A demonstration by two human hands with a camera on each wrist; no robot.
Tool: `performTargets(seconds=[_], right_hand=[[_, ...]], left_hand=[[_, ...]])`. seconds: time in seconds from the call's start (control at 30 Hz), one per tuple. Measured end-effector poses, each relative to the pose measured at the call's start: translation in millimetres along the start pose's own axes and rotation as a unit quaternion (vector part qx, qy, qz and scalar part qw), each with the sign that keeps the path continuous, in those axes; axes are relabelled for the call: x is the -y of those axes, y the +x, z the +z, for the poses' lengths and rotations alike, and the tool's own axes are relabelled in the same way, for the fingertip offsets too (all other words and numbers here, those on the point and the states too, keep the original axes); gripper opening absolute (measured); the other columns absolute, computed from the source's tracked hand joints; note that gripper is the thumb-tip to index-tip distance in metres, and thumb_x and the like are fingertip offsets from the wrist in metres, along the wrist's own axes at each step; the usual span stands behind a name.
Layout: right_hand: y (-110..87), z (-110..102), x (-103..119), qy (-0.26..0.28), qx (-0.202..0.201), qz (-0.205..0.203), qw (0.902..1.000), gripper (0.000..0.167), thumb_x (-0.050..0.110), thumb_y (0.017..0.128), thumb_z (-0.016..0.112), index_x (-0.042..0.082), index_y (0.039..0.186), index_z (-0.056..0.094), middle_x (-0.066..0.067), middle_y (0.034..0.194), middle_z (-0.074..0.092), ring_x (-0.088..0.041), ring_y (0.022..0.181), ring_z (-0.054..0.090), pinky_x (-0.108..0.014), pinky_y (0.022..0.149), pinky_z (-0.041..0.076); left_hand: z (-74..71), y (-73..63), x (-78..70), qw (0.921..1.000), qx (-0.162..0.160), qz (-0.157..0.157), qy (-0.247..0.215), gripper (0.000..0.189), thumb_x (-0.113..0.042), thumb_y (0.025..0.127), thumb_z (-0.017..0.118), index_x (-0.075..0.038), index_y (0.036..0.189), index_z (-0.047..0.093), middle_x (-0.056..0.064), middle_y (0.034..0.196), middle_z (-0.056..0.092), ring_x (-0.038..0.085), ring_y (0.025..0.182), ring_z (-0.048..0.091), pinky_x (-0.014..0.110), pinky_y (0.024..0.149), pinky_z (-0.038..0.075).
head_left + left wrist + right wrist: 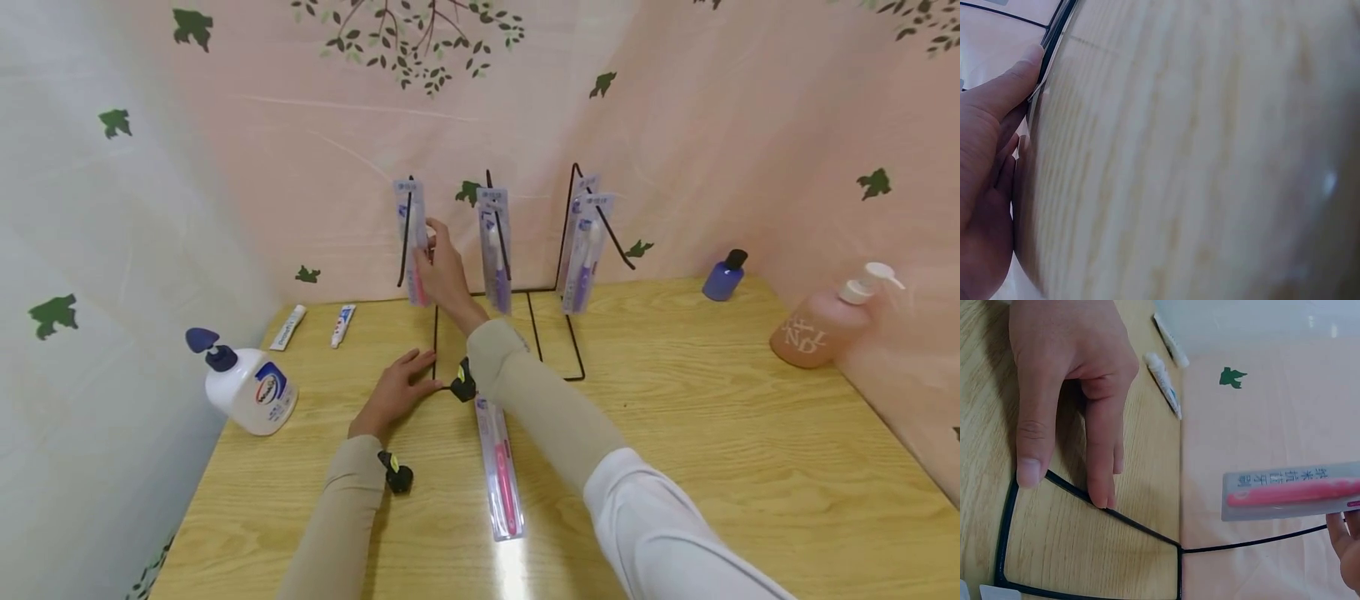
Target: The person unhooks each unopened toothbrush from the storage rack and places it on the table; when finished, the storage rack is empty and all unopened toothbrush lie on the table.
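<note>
My right hand [447, 275] pinches the edge of a packaged pink toothbrush [417, 287] at the left hook of a black wire rack [534, 327]. The right wrist view shows those fingertips [1337, 534] under the same clear package [1285, 494]. My left hand [397, 390] rests at the left side of the rack's base, thumb and fingers extended against the wire [1141, 527]. Packaged purple toothbrushes hang on the middle hook [500, 271] and the right hook [582, 271]. Another packaged pink toothbrush [504, 479] lies on the table, its upper end behind my right sleeve.
A white pump bottle [255, 396] and two small toothpaste tubes, one white [288, 327], one white and blue [342, 326], are at left. To the right stand a small blue bottle [723, 279] and an orange pump bottle [821, 325]. Printed cloth hangs behind the wooden table [697, 433].
</note>
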State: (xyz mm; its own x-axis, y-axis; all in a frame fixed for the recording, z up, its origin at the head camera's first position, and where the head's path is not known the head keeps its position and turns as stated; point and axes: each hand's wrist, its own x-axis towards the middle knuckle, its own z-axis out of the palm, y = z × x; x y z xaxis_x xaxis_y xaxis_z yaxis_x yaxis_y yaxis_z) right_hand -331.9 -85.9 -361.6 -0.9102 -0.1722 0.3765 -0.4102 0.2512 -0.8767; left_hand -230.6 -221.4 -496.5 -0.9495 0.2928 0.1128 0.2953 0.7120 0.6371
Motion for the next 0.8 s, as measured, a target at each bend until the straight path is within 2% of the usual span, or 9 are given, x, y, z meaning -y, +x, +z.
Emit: performTargets(seconds=[0.2, 0.43, 0.6, 0.8], right_hand=[[-11.2, -5, 0, 0.022, 0.013, -0.02, 0.9995, 0.048, 0.015, 0.1, 0.049, 0.017, 0.144, 0.031, -0.011, 0.102, 0.058, -0.017, 0.084, 0.061, -0.023, 0.067, 0.052], [-35.2, -21, 11, 0.037, 0.027, -0.028, 0.9986, 0.047, 0.012, 0.097, 0.052, 0.015, 0.142, 0.037, -0.012, 0.101, 0.06, -0.02, 0.082, 0.061, -0.025, 0.066, 0.054], [-52.5, -34, 15, 0.027, 0.043, -0.036, 0.998, 0.048, 0.012, 0.097, 0.054, 0.014, 0.143, 0.039, -0.011, 0.098, 0.06, -0.019, 0.08, 0.061, -0.024, 0.066, 0.053], [-78.2, -47, 22, 0.011, 0.07, -0.043, 0.9966, 0.049, 0.013, 0.097, 0.055, 0.014, 0.144, 0.04, -0.012, 0.099, 0.062, -0.019, 0.08, 0.062, -0.025, 0.066, 0.054]], left_hand=[[0.2, 0.2, -1.3, 1.0, -0.001, 0.0, 0.003, 0.056, -0.029, 0.09, 0.068, -0.008, 0.139, 0.051, 0.014, 0.147, 0.044, 0.04, 0.139, 0.033, 0.056, 0.113, 0.028], [-0.8, 0.7, -2.1, 1.0, -0.001, 0.0, 0.003, 0.056, -0.028, 0.089, 0.068, -0.006, 0.138, 0.051, 0.016, 0.147, 0.044, 0.041, 0.138, 0.033, 0.056, 0.112, 0.028], [-1.0, 0.7, -2.6, 0.9999, 0.004, -0.014, -0.005, 0.056, -0.029, 0.09, 0.067, -0.008, 0.139, 0.051, 0.022, 0.148, 0.039, 0.042, 0.139, 0.032, 0.056, 0.113, 0.027], [-0.7, -0.5, -1.9, 0.9997, 0.008, -0.021, -0.013, 0.058, -0.032, 0.09, 0.066, -0.01, 0.141, 0.049, 0.02, 0.149, 0.038, 0.042, 0.139, 0.031, 0.057, 0.113, 0.025]])
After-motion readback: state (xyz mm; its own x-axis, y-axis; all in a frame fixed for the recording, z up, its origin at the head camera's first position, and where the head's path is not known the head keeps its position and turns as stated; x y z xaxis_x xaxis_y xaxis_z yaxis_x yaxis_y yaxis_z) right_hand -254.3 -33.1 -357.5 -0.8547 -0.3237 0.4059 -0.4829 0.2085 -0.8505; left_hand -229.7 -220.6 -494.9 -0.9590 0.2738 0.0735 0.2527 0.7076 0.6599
